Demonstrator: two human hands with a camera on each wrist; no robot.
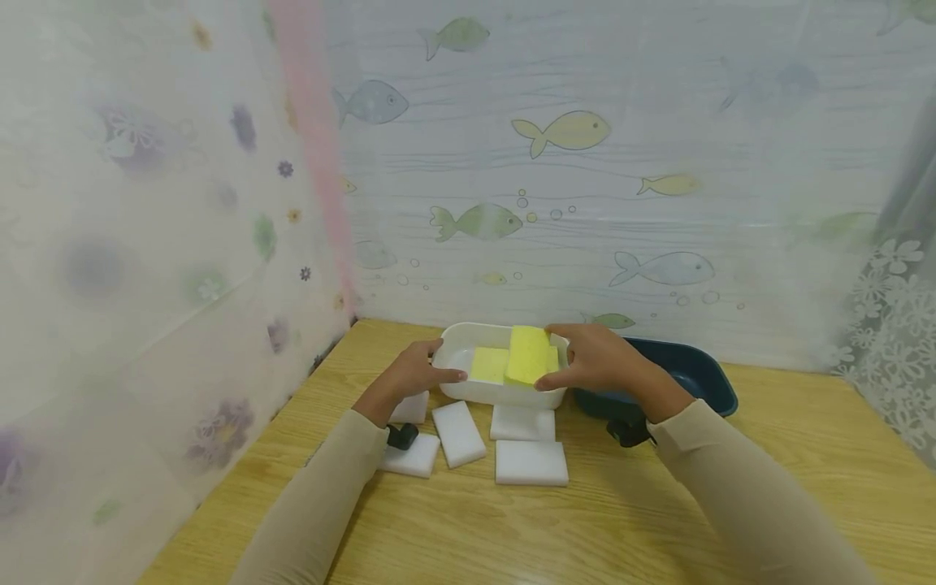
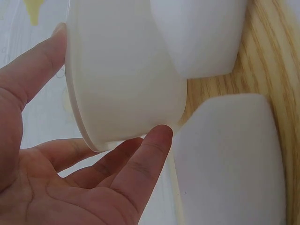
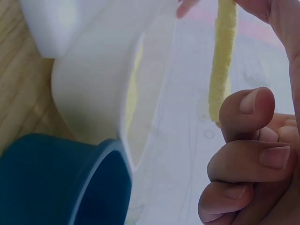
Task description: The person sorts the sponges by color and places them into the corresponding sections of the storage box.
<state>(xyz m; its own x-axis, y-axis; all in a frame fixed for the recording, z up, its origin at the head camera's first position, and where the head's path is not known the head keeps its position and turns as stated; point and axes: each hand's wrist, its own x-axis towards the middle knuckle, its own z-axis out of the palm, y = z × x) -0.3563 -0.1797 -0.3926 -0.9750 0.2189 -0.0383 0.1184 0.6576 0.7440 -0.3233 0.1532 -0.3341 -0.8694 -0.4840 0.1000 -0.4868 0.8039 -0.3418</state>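
A yellow sponge point(image 1: 528, 355) is pinched between the thumb and fingers of my right hand point(image 1: 595, 357), raised over a white plastic bin point(image 1: 504, 394). In the right wrist view the sponge point(image 3: 221, 61) shows edge-on as a thin slab, with the other fingers curled beneath it. More yellow sponge point(image 1: 487, 365) lies inside the bin, partly covered by the raised piece. My left hand point(image 1: 417, 370) grips the bin's left end. In the left wrist view, the thumb is at the rim and the fingers wrap round the bin's end wall point(image 2: 126, 79).
Several white sponges lie on the wooden table before the bin, among them a front one point(image 1: 531, 463) and a slanted one point(image 1: 459, 433). A dark blue bin point(image 1: 695, 370) stands to the right, partly behind my right arm. A fish-print curtain point(image 1: 468, 268) hangs behind.
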